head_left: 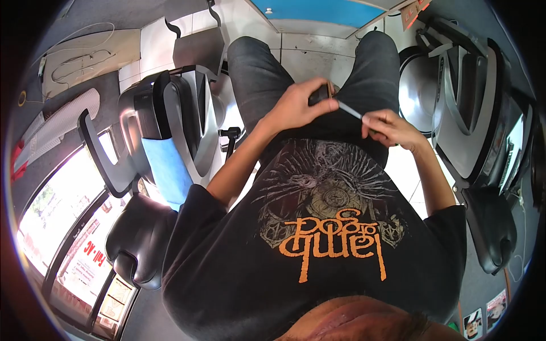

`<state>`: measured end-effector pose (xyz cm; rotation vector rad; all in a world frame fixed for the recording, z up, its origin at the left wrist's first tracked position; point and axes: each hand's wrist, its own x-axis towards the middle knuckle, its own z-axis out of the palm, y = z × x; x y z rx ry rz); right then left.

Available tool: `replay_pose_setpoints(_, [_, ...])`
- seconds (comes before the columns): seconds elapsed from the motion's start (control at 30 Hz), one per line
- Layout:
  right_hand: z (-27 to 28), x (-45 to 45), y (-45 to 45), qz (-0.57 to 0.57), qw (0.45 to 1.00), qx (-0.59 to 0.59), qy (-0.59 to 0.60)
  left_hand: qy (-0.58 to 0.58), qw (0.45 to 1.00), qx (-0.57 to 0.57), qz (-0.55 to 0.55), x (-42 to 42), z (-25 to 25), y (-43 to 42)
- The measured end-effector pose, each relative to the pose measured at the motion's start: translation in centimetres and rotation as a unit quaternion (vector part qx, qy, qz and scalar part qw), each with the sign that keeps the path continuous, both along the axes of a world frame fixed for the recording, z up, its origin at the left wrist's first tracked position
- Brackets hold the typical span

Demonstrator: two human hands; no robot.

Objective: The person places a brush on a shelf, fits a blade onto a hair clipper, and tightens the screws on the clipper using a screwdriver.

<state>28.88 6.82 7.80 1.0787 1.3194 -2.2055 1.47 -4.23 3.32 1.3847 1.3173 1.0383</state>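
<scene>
My left hand [301,106] is closed around the dark handle of a slim tool [350,110]. A narrow pale-grey shaft or blade runs from that handle toward my right; I cannot make out its exact kind. My right hand [392,129] has its thumb and fingers pinched at the far end of the shaft, which hides the tip. Both hands are above my lap, between my dark-trousered thighs [259,77] and in front of my printed black T-shirt [335,196].
A black and silver chair [162,105] with a blue cloth [166,170] over it stands at my left. Another similar chair [472,113] is close on my right. Ahead is a blue panel [318,11]; pale floor tiles [310,51] lie below.
</scene>
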Motion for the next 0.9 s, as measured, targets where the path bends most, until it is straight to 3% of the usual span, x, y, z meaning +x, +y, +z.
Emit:
replay_pose_setpoints(0.03, [-0.4, -0.3, -0.1, -0.032, 0.998, 0.050, 0.020, -0.010, 0.998, 0.019, 0.059, 0.2, -0.1, 0.5])
replay_pose_setpoints(0.13, [-0.6, -2.8, -0.9, -0.133, 0.957, 0.250, 0.070, -0.254, 0.940, -0.119, 0.196, 0.3, 1.5, 2.7])
replay_pose_setpoints(0.2, [-1.8, -5.1, -2.2, -0.206, 0.908, 0.332, 0.149, -0.305, 0.918, -0.117, 0.222, 0.6, 4.0, 4.2])
replay_pose_setpoints(0.3, [-1.7, -8.0, -3.4, -0.215, 0.886, 0.374, 0.167, -0.349, 0.895, -0.135, 0.244, 0.7, 6.6, 5.3])
replay_pose_setpoints(0.4, [-0.5, -9.9, -3.7, -0.294, 0.893, 0.319, 0.121, -0.334, 0.897, -0.152, 0.245, 0.6, 7.7, 5.3])
replay_pose_setpoints(0.5, [1.4, -10.3, -3.3, -0.315, 0.893, 0.257, 0.193, -0.356, 0.899, -0.128, 0.221, 0.1, 8.3, 4.9])
replay_pose_setpoints(0.63, [2.5, -9.5, -3.9, -0.335, 0.887, 0.170, 0.268, -0.295, 0.927, -0.047, 0.228, -1.1, 8.3, 4.9])
replay_pose_setpoints(0.73, [2.9, -8.8, -4.1, -0.333, 0.893, 0.048, 0.299, -0.375, 0.922, -0.027, 0.091, -1.7, 7.7, 5.2])
replay_pose_setpoints(0.87, [4.4, -9.5, -4.5, -0.341, 0.875, -0.075, 0.337, -0.424, 0.904, 0.021, 0.047, -1.4, 7.6, 5.6])
replay_pose_setpoints(0.9, [5.1, -9.8, -4.8, -0.348, 0.880, -0.058, 0.317, -0.423, 0.905, 0.023, 0.045, -1.5, 7.6, 5.6])
